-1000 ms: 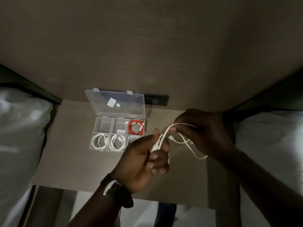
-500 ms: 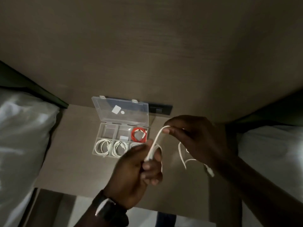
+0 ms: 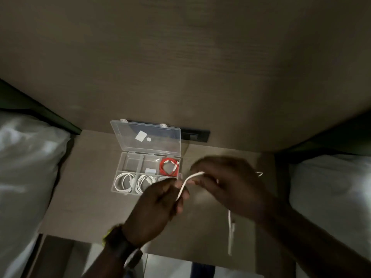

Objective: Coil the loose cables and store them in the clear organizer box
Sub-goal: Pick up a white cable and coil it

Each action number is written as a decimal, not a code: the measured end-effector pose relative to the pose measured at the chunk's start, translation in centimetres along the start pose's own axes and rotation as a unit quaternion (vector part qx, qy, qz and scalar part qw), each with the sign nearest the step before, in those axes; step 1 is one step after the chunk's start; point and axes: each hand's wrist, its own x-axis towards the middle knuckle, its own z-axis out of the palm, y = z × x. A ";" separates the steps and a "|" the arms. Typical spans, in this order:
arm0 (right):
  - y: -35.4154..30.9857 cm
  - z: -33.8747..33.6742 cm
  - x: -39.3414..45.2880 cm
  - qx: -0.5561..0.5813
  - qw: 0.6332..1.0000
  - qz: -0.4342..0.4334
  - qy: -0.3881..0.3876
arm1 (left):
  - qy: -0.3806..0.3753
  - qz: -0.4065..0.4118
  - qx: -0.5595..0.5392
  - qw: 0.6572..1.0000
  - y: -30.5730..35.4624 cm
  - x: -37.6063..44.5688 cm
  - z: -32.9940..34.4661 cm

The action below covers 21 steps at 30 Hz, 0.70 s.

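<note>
A clear organizer box stands with its lid up on the bedside table. It holds a red coiled cable in the back right compartment and two white coils in the front ones. A white cable stretches between my hands, just right of the box. My left hand pinches its lower part and my right hand grips the upper bend. The cable's loose end hangs down under my right hand.
White pillows lie on both sides, one at the left and one at the right. A dark socket panel sits on the wooden wall behind the box. The table's front edge runs just below my wrists.
My right hand has pulled the cable closer to my left hand. The loose end, which looped beside my right hand, now hangs straight down. The view has shifted slightly.
</note>
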 end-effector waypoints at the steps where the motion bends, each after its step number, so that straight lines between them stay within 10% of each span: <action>1: 0.4 -0.5 1.0 -0.007 1.000 0.012 0.014 | -0.024 -0.082 -0.112 0.990 0.0 -0.6 0.1; 5: 0.9 1.7 1.6 0.119 0.991 0.063 0.014 | -0.231 -0.159 -0.593 0.755 1.8 -1.3 -1.0; 7: 0.3 3.8 0.2 0.155 0.984 0.089 -0.002 | -0.219 -0.099 -0.670 0.702 2.4 -0.6 -2.1; 9: -0.5 5.6 -2.1 0.107 0.990 0.085 -0.044 | -0.097 -0.043 -0.681 0.724 2.6 0.6 -3.6; 13: -2.8 6.5 -6.3 0.046 0.990 0.075 -0.114 | 0.186 0.051 -0.383 0.903 1.0 3.0 -6.3; 17: -3.0 2.2 -5.2 0.019 0.995 0.093 -0.030 | -0.014 -0.055 -0.182 0.982 -1.5 0.6 -2.2; 21: -1.5 0.1 -1.6 0.049 0.988 0.132 0.069 | -0.106 -0.156 -0.278 0.942 -2.1 -3.6 -0.2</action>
